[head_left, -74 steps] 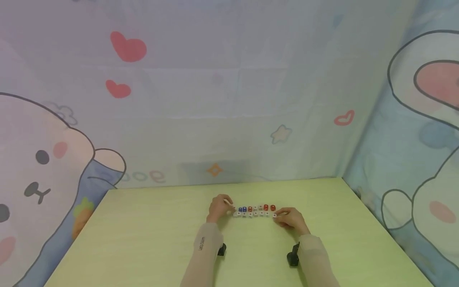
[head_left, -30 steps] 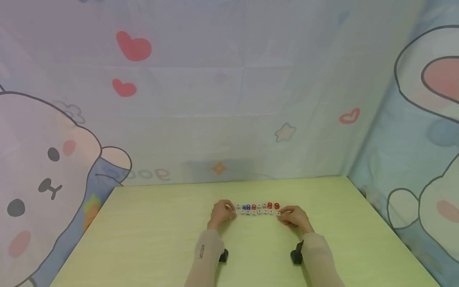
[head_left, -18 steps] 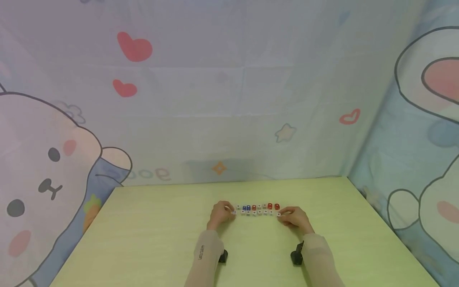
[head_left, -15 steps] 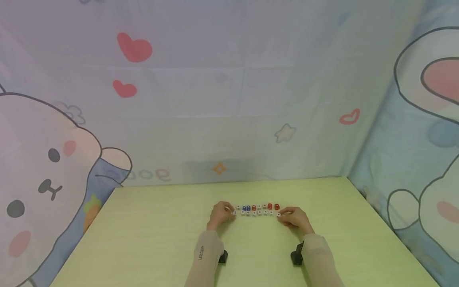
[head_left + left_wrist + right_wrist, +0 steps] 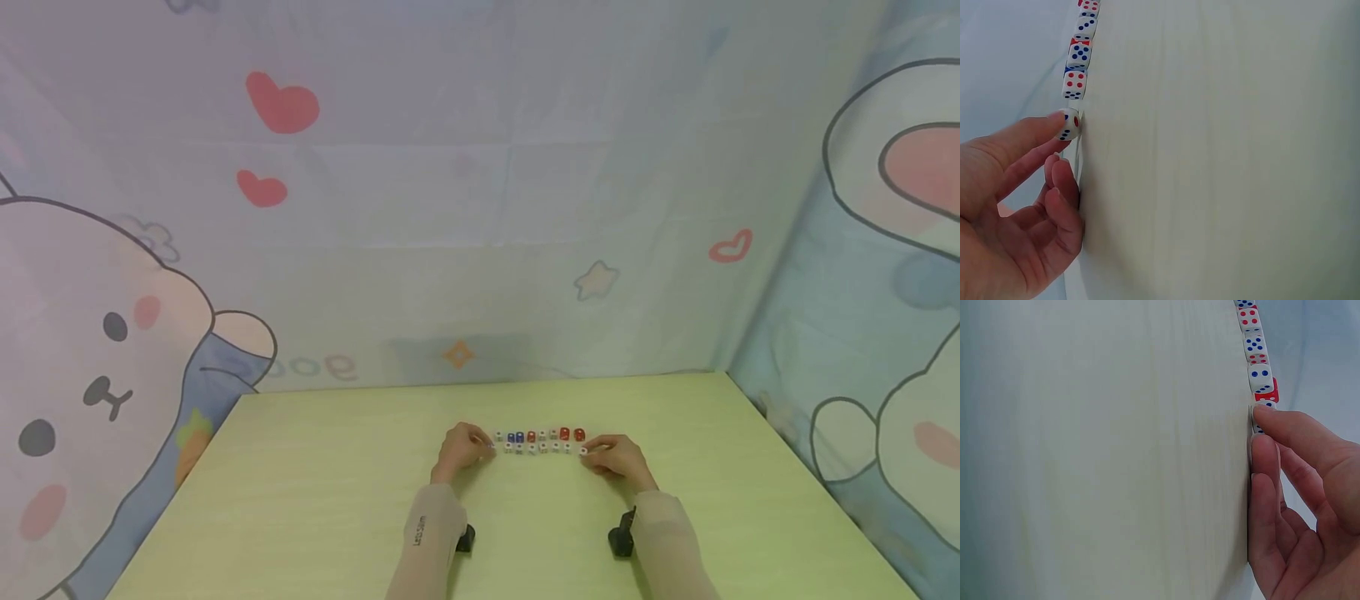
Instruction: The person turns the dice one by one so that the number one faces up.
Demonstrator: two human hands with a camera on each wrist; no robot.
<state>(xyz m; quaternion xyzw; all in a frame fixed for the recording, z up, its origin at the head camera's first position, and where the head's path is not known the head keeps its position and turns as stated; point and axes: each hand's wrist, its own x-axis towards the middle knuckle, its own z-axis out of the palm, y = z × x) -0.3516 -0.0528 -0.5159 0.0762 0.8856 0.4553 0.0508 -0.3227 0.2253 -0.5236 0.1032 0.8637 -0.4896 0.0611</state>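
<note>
Two rows of small dice lie across the middle of the table. The front row is of white dice. Behind it stand red dice, blue dice and more white ones. My left hand pinches a white die between thumb and forefinger at the front row's left end, a small gap from its neighbour. At the right end, my right hand pinches another white die, mostly hidden by the fingertips. The other fingers of both hands are curled loosely by the tabletop.
The pale yellow-green table runs back to a cloth backdrop printed with cartoon animals and hearts. Black wrist-camera mounts sit at both sleeves.
My left hand has come from the back row's left end to the front row's, uncovering a white die behind, and now pinches the front end die. My right hand keeps its place in the row.
</note>
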